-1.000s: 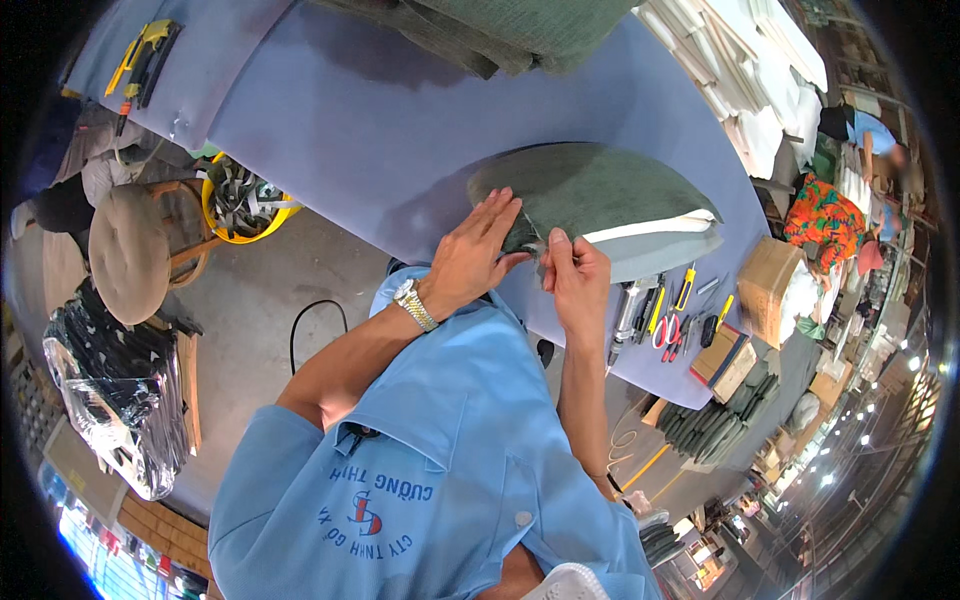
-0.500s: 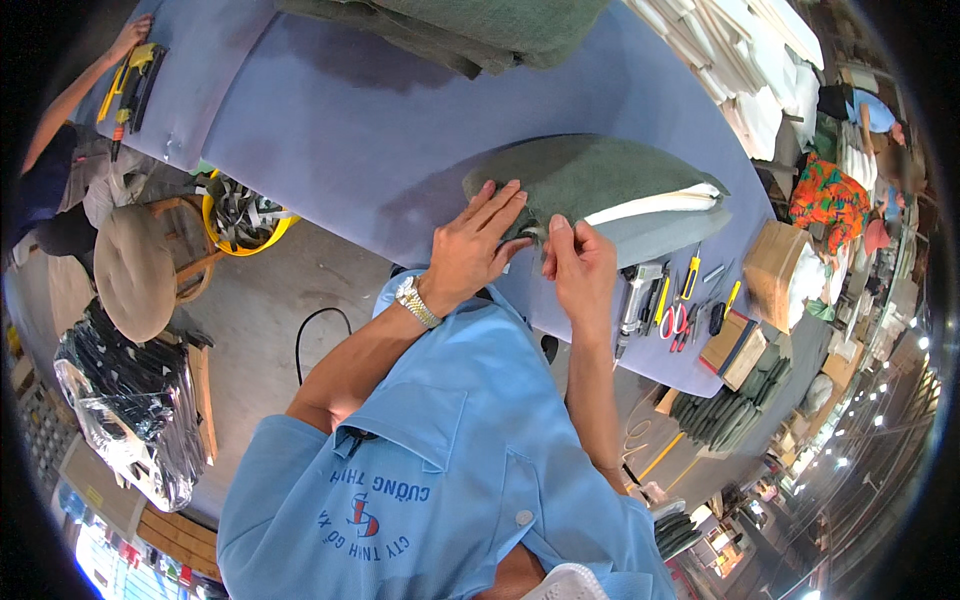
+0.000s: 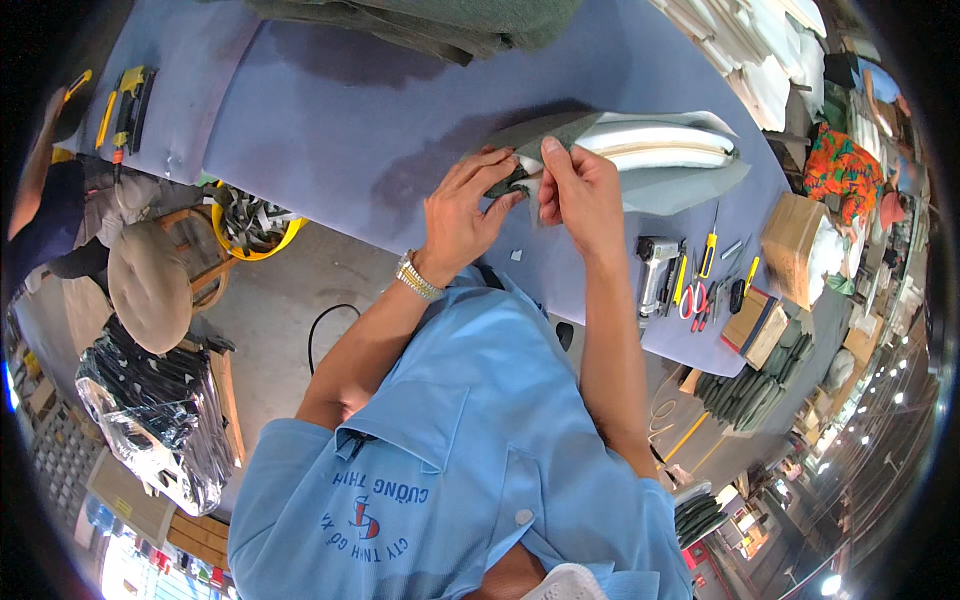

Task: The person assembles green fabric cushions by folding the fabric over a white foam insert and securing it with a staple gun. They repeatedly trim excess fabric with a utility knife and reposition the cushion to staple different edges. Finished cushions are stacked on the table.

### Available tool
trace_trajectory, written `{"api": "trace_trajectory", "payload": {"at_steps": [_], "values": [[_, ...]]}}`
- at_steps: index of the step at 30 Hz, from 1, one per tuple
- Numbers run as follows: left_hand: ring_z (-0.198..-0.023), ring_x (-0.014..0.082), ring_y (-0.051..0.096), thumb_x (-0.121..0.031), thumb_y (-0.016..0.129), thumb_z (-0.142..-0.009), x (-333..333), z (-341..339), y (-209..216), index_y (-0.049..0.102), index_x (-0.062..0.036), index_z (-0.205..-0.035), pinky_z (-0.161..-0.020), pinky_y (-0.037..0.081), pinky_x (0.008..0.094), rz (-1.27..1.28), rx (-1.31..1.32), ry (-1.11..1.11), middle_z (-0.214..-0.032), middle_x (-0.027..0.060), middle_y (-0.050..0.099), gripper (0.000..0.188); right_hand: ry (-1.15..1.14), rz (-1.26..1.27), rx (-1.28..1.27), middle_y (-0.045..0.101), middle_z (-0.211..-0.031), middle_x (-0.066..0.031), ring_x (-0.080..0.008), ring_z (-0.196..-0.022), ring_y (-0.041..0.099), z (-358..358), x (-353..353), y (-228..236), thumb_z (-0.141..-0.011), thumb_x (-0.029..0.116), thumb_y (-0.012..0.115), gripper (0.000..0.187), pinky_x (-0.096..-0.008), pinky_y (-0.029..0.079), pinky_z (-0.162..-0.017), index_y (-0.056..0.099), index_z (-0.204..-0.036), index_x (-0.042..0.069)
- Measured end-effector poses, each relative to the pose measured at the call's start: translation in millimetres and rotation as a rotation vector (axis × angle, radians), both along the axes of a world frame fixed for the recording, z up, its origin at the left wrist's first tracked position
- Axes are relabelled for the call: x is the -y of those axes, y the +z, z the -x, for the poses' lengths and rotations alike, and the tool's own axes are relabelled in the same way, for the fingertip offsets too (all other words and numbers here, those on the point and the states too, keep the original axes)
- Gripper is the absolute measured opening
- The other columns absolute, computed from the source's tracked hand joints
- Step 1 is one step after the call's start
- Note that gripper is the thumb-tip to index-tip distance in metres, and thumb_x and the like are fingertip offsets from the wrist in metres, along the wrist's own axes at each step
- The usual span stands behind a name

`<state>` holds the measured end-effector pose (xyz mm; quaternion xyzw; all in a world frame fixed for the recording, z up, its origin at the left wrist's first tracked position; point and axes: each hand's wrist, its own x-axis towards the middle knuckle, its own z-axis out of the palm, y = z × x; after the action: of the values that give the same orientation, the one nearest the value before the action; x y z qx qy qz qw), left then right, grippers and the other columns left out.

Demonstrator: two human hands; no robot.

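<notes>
A green fabric cover [image 3: 690, 188] lies on the blue-topped table, gaping along its near side. White padding [image 3: 660, 142] shows through the long opening. At the cover's left end my left hand [image 3: 462, 212] grips the bunched fabric between thumb and fingers. Close beside it, my right hand [image 3: 587, 200] pinches the edge of the cover, thumb uppermost, where the white padding begins. The fabric inside both grips is partly hidden by my fingers.
Right of my right arm lie a staple gun [image 3: 656, 275], red-handled scissors [image 3: 692, 300] and a yellow screwdriver [image 3: 709, 255]. A cardboard box [image 3: 790, 248] stands beyond. Folded green fabric [image 3: 430, 25] lies at the far edge. Left, a yellow bucket [image 3: 290, 238] holds strips; a co-worker's arm [image 3: 40, 160] shows.
My right hand has drawn the cover's edge up and away, and much more white padding is exposed. The co-worker's hand has left the table edge and now holds a yellow cutter.
</notes>
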<state>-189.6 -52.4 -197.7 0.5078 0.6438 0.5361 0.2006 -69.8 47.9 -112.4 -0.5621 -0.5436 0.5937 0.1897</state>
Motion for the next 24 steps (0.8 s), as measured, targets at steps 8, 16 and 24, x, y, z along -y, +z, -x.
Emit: {"api": "trace_trajectory", "payload": {"at_steps": [8,16,24], "values": [[-0.121,0.0303,0.067,-0.004,0.083,-0.077,4,0,0,0.072,-0.0035,-0.117,-0.097,0.057,0.0382,0.010,-0.011,-0.044,-0.129,0.0129,0.070,0.041,0.030,0.038,0.017,0.059,-0.058,-0.0049,-0.0095,-0.046,0.055,3,1,3,-0.102,0.038,0.065,0.048,-0.0259,0.044,-0.042,0.060,-0.070,0.002],[-0.126,0.0333,0.065,-0.004,0.089,-0.071,16,-14,-10,0.069,-0.0026,-0.109,-0.098,0.059,0.0386,-0.021,0.124,-0.017,-0.133,0.0131,0.068,0.044,-0.027,0.046,0.085,0.060,-0.058,-0.0053,-0.0089,-0.045,0.056,-19,36,3,-0.102,0.034,0.067,0.047,-0.0248,0.044,-0.042,0.059,-0.068,0.002],[-0.131,0.0306,0.062,-0.008,0.090,-0.071,25,-19,-6,0.072,-0.0053,-0.115,-0.097,0.060,0.0390,0.041,0.009,-0.105,-0.134,0.0101,0.065,0.048,-0.092,0.081,0.040,0.060,-0.057,-0.0047,-0.0078,-0.044,0.054,-25,50,4,-0.102,0.032,0.067,0.046,-0.0236,0.043,-0.040,0.057,-0.067,0.004]]}}
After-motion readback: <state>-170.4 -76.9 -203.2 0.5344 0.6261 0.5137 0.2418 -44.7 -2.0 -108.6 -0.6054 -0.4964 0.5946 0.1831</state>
